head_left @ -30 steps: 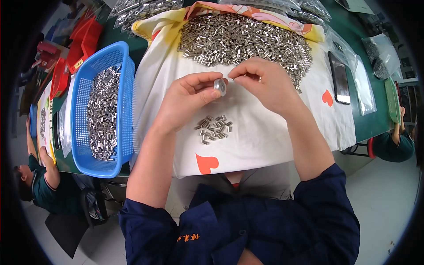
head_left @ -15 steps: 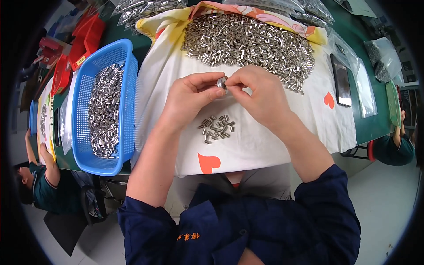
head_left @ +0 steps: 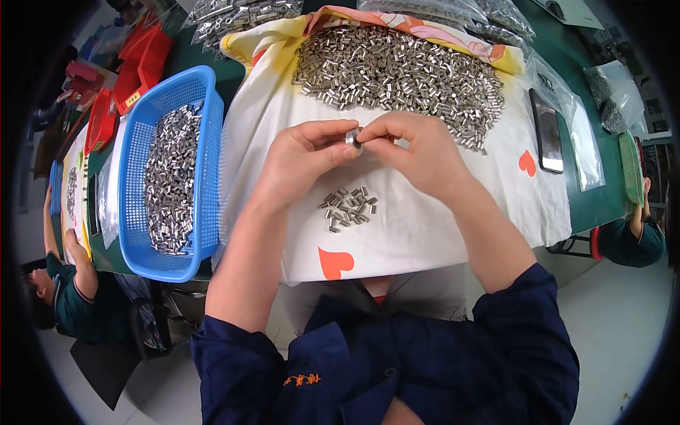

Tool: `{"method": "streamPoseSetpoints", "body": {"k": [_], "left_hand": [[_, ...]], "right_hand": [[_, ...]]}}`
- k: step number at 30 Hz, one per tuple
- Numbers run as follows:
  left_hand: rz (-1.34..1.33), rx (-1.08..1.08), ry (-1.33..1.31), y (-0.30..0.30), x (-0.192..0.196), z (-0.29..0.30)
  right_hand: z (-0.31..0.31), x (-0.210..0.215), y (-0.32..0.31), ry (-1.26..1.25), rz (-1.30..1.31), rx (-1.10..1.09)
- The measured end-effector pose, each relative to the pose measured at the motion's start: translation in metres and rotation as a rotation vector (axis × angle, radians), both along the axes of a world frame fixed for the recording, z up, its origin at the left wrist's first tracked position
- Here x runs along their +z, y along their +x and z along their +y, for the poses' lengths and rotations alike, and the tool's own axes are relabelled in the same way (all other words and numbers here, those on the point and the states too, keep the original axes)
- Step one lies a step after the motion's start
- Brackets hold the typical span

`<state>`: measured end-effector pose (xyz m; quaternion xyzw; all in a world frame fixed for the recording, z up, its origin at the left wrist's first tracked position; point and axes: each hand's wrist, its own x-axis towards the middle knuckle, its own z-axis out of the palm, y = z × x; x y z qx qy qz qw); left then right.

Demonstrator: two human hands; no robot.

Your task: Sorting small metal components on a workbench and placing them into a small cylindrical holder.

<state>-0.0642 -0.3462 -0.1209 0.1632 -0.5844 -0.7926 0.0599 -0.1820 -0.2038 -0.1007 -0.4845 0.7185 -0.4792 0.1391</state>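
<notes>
Between the thumb and fingers of my left hand (head_left: 301, 152) is a short, round silver metal piece (head_left: 351, 138), its darker side turned to the right. My right hand (head_left: 418, 152) is closed in a pinch against that dark side. Whatever its fingertips grip, if anything, is too small and covered to make out. Just below the hands, a small group of short metal cylinders (head_left: 348, 208) lies loose on a white cloth (head_left: 418, 244). Beyond the hands spreads a large heap of similar cylinders (head_left: 404, 67) on the same cloth.
At the left stands a blue plastic basket (head_left: 207, 170) of small metal pieces. Red bins (head_left: 145, 60) sit behind it. A phone (head_left: 547, 131) and clear plastic bags (head_left: 584, 145) lie at the right. Bagged metal parts (head_left: 244, 18) line the back. Other people work at both sides.
The metal piece has tilted slightly in my left fingers, and my right fingertips have shifted a little against it. Both hands stay in nearly the same place.
</notes>
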Motion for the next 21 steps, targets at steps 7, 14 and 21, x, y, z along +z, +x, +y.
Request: {"method": "streamPoseSetpoints", "body": {"k": [7, 14, 21], "left_hand": [[-0.1, -0.069, -0.112, 0.0, 0.009, 0.004], [-0.153, -0.18, -0.107, 0.002, 0.008, 0.008], [-0.114, -0.203, -0.098, 0.001, 0.007, 0.007]], "right_hand": [[0.002, 0.004, -0.012, 0.246, -0.315, 0.09], [0.024, 0.013, -0.049, 0.418, 0.214, -0.194], [0.021, -0.004, -0.043, 0.438, 0.482, -0.156]]}}
